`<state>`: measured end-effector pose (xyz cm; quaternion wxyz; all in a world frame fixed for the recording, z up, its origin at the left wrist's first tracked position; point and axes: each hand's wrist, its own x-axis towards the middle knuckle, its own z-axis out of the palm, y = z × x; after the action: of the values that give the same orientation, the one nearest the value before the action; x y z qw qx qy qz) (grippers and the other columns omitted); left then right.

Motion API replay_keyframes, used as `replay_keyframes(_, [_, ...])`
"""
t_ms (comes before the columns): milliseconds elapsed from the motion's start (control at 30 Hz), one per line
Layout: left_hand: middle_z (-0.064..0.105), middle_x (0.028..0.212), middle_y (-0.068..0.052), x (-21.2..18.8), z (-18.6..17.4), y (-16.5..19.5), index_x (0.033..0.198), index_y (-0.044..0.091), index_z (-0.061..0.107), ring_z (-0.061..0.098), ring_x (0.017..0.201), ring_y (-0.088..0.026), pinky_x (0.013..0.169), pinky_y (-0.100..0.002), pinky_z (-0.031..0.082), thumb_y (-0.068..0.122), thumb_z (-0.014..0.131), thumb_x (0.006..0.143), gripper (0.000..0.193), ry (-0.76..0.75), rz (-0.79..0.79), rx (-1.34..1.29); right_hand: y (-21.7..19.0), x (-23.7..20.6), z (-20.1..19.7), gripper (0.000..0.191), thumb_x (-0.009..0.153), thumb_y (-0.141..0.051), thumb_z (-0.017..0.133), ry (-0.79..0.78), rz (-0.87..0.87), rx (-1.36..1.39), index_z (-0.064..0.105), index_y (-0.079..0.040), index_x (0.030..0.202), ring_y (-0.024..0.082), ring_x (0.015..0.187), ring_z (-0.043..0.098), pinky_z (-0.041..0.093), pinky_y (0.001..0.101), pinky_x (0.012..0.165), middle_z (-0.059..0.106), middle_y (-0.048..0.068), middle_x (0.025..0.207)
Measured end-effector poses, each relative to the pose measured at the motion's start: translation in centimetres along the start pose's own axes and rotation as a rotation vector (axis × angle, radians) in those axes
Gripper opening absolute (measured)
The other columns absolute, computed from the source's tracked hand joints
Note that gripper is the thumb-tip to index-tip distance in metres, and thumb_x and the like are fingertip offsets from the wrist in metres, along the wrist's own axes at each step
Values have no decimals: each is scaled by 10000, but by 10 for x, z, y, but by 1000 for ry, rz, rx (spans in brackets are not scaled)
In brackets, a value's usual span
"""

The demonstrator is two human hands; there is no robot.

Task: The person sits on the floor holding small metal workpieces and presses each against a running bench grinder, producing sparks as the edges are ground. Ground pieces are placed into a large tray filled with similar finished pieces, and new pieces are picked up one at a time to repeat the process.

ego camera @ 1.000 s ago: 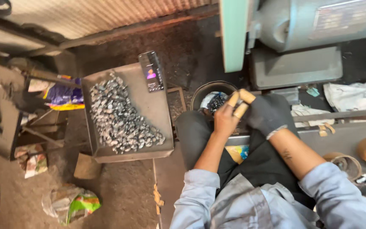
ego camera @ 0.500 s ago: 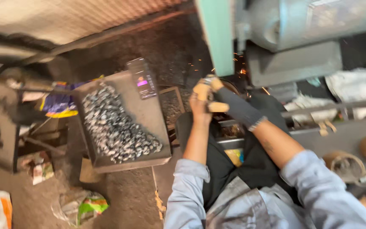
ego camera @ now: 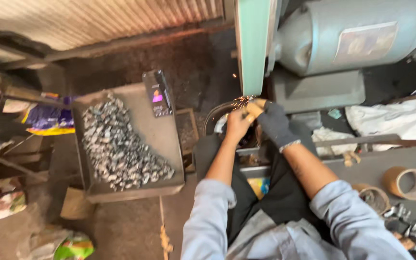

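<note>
Left hand: bare, centre of frame, fingers pinched on a small workpiece too blurred to name.
Right hand: dark glove, fingers closed on the same workpiece from the right.
Workpiece: pressed to the lower end of the green sanding belt, sparks at the contact.
Machine: grey-blue motor, upper right.
Tray: left of centre, heaped with small metal parts.
Phone: on the tray's far corner.

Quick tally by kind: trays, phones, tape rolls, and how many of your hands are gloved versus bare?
Trays: 1
Phones: 1
Tape rolls: 1
Gloved hands: 1, right hand
Bare hands: 1, left hand
Total: 5
</note>
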<state>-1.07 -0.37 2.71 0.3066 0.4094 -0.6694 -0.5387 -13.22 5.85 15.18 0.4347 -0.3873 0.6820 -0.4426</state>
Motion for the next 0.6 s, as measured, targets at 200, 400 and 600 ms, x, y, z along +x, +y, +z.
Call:
replay_keyframes(200, [729, 845, -143, -1, 0, -13, 956, -18, 744, 665, 758, -202, 683, -378, 523, 144, 783, 884, 182, -44, -170, -192, -9, 4, 15, 352, 955, -391, 690, 133, 237, -52, 779, -69, 1065, 190, 710, 610, 478, 362, 666, 706, 91, 815])
replay_keyframes(400, [751, 980, -128, -12, -4, -2, 1050, 42, 731, 719, 920, -223, 812, -380, 578, 136, 785, 809, 264, 163, 219, 203, 10, -9, 21, 490, 930, -356, 760, 208, -128, -48, 669, 21, 1229, 158, 960, 678, 539, 330, 852, 745, 99, 1055])
replay_keyframes(600, [726, 1072, -31, -47, 12, 24, 1266, 56, 640, 686, 971, -157, 831, -294, 550, 159, 710, 928, 360, 121, -263, -810, 27, -18, 18, 392, 966, -314, 681, 126, 111, 210, 728, -28, 1230, 104, 919, 664, 534, 288, 809, 753, 57, 1029])
